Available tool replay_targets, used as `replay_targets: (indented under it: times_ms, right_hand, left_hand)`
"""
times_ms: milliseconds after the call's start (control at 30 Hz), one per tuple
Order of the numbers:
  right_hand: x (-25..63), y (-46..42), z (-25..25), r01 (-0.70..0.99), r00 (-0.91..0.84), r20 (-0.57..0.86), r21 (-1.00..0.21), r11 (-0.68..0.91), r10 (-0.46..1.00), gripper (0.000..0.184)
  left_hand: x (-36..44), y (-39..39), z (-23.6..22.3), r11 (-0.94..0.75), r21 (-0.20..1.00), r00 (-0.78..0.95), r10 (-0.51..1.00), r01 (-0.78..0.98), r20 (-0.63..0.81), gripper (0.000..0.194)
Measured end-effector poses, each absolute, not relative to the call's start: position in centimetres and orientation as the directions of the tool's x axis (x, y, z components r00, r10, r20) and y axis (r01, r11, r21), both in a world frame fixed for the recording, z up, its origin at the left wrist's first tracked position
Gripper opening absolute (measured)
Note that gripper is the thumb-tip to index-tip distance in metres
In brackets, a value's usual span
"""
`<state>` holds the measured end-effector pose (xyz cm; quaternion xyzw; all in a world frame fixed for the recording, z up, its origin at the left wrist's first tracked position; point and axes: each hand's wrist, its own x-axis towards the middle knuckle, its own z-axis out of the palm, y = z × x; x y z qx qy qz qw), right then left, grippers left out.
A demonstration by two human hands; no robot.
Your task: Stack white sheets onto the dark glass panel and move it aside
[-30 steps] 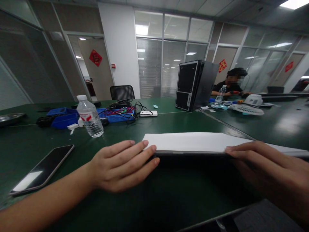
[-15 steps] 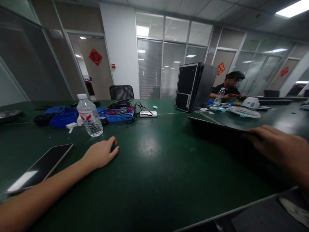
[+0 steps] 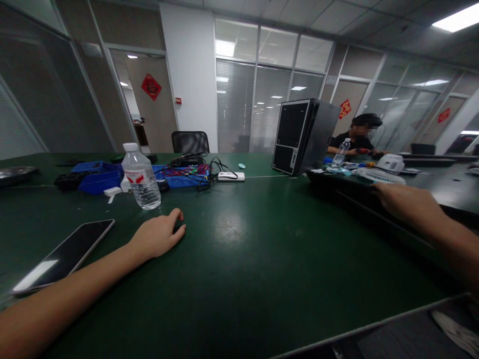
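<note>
My left hand (image 3: pixel 159 237) rests on the green table (image 3: pixel 243 264), fingers curled inward with a dark gap under them; what is inside is hidden. It lies between a black phone (image 3: pixel 63 259) and a clear water bottle (image 3: pixel 141 177). My right hand (image 3: pixel 406 204) reaches out to the right and grips the near edge of a dark flat panel (image 3: pixel 337 185). The panel lies low over the table's right part, just in front of a black computer tower (image 3: pixel 303 135).
Blue bins (image 3: pixel 97 179), tangled wires (image 3: pixel 187 172) and a white device (image 3: pixel 231 176) sit at the back left. Behind the tower a person (image 3: pixel 359 134) sits among a bottle (image 3: pixel 341 150) and a white appliance (image 3: pixel 381 172). The table edge runs along the front right.
The flat panel with its white side left the spot before me and moved right and away in my right hand. My left hand let go, drew back left and curled on the table.
</note>
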<state>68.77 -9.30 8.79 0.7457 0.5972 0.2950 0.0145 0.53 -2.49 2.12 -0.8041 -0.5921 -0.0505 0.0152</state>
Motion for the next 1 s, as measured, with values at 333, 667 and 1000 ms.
replay_targets:
  times_ms: [333,667,1000]
  right_hand:
    - [57.5,-13.2,10.7,0.873,-0.240,0.463,0.488,-0.019,0.853,0.043]
    - [42.9,-15.0,4.7,0.531,-0.843,0.266,0.552,0.642,0.468,0.041]
    - [43.8,-4.3,6.0,0.628,-0.776,0.175,0.115,0.770,0.606,0.041]
  left_hand:
    - [0.7,-1.9,1.8,-0.261,0.059,0.255,0.963,0.964,0.084,0.051]
    - [-0.5,-1.2,0.7,-0.358,0.185,0.279,0.894,0.915,0.350,0.061]
    - [-1.0,-1.1,0.7,-0.623,0.166,0.603,0.782,0.764,0.160,0.068]
